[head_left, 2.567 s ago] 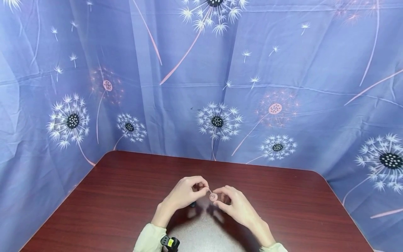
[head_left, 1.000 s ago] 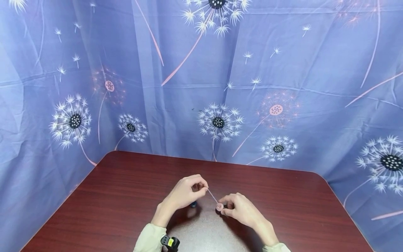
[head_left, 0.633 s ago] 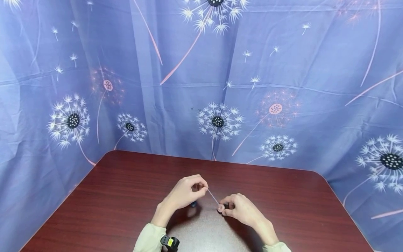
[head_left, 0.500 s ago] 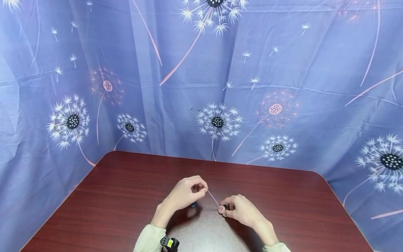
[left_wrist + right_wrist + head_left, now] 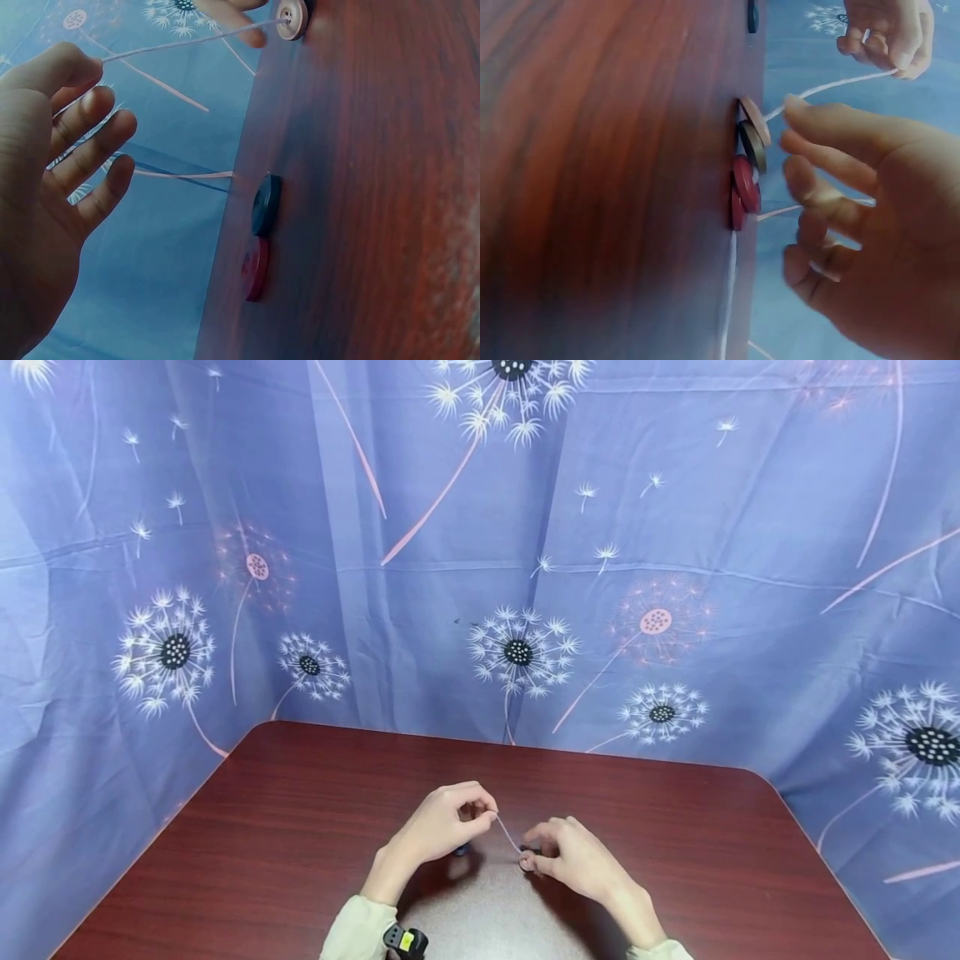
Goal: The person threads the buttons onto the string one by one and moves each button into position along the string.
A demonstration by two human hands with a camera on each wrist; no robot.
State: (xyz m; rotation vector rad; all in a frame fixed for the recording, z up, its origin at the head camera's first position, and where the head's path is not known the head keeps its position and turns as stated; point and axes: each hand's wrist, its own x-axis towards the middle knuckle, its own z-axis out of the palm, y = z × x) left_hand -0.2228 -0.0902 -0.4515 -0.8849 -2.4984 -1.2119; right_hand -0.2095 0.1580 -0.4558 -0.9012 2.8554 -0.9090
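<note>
My left grip (image 5: 441, 823) is clamped, thumb against finger, on a white string (image 5: 187, 44) that slopes down to a pale pink button (image 5: 295, 15). That button leans by a dark button (image 5: 753, 147) and red buttons (image 5: 745, 184) in an overlapping row on the surface (image 5: 315, 793), string trailing past them. My right grip (image 5: 581, 858) is apart, fingers loosely bent just beside the pink button. Beneath my left grip lie a blue-black button (image 5: 266, 205) and another red button (image 5: 256, 271), close together.
</note>
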